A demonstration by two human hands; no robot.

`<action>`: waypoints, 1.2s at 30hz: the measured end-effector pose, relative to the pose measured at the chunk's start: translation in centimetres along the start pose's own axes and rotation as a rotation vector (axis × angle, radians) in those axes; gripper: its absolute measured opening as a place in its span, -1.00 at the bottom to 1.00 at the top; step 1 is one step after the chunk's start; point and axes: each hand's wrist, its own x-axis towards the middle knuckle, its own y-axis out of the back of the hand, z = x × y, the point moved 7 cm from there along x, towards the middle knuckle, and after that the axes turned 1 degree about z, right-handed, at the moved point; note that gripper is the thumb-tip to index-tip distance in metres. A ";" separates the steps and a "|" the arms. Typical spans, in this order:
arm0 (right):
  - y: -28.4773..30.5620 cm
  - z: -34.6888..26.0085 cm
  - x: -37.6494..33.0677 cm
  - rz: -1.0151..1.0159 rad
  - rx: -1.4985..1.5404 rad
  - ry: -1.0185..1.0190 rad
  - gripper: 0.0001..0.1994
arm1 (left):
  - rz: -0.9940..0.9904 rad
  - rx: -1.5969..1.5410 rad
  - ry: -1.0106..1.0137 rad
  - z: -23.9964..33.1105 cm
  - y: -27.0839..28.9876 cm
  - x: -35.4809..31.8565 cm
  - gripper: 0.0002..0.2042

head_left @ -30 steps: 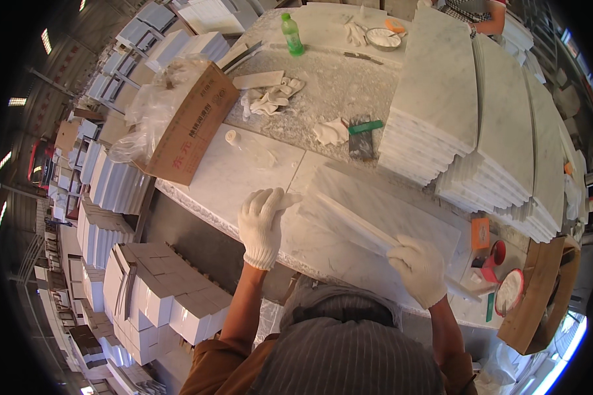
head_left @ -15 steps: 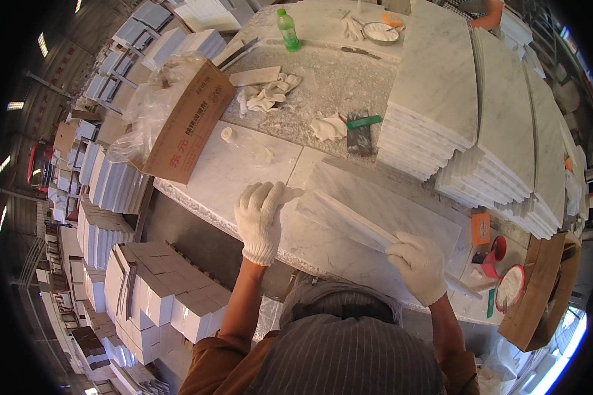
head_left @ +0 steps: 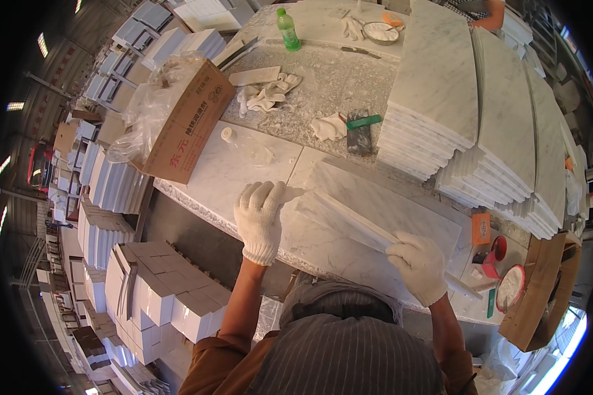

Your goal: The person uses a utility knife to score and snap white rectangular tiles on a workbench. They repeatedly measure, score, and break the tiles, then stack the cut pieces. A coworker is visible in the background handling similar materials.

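My right hand, in a white knitted glove, is closed round a long, thin white marble strip. The strip lies slantwise, its lower end coming out below the hand. Under and behind it rests a grey-veined marble tile. To the left, my left hand, gloved likewise, rests at the front edge of the pale stone worktop. Its fingers point away from me, slightly bent, and hold nothing that I can see. Beyond it a clear plastic bottle with a white cap lies on its side.
A cardboard box with plastic film stands left. Stacked marble tiles rise at the right, near an orange box, a red cup and a tub of white powder. Farther back are a green bottle, gloves and another person's arm.
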 end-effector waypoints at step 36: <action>0.0 -0.1 -0.2 0.020 -0.016 0.001 -0.89 | 0.066 0.012 -0.069 1.0 0.8 1.0 -0.52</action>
